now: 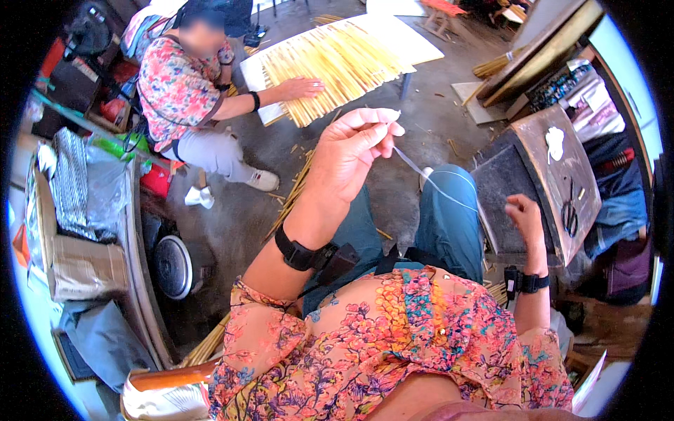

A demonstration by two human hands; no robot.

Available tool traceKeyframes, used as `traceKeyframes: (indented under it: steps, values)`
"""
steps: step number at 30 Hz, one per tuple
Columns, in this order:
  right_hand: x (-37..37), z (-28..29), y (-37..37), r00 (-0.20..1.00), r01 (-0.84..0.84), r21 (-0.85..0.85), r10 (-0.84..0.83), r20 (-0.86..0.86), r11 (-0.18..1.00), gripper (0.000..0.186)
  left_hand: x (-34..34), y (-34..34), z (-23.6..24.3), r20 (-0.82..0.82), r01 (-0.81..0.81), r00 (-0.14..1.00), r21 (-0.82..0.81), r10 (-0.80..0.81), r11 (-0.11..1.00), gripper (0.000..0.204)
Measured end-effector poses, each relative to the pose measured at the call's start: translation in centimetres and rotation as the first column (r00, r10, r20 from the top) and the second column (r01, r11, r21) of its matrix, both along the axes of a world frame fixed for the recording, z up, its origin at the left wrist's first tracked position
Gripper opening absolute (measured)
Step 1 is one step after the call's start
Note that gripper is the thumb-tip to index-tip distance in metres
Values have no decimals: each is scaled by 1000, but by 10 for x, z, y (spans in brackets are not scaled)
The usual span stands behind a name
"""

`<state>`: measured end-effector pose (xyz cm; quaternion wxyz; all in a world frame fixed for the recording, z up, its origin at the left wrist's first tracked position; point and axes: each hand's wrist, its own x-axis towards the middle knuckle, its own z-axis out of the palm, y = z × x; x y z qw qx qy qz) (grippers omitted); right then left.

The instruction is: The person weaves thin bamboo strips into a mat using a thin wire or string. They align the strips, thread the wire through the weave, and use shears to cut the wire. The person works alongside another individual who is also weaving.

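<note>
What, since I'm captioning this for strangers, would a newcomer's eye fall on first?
Probably the broad spread of pale yellow sticks on the white table at the top middle, with a co-worker's hand at its left side. Nearer, around the center, the wearer's raised left hand pinches a thin whitish strand, which slants down past the right knee. The bright flowered shirt fills the lower middle.

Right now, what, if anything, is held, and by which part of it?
Left grip: a thin, whitish, flexible strand, pinched near its upper end. Right grip: curled; can't tell whether it holds the strand too.
</note>
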<state>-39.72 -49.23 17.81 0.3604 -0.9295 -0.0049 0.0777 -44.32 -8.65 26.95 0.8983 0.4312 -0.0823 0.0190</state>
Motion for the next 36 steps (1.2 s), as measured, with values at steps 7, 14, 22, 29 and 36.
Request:
traceKeyframes:
  steps: [7,14,22,29,36]
  values:
    - [3,66,73,985,-105,734,-34,171,671,7,4,-21,22,50,-124,992,215,116,969,28]
    - [7,94,117,974,-29,986,228,-11,167,13,-34,-42,69,568,-398,821,641,-57,656,54]
    - [10,104,148,905,2,991,422,54,-132,15,-64,-75,109,856,1,421,329,-299,944,40]
    - [9,103,152,901,0,991,429,59,-136,17,-68,-67,108,813,84,506,285,-288,955,25]
    - [7,103,152,908,-1,995,417,43,-101,16,-68,-61,111,779,-87,549,412,-301,907,17]
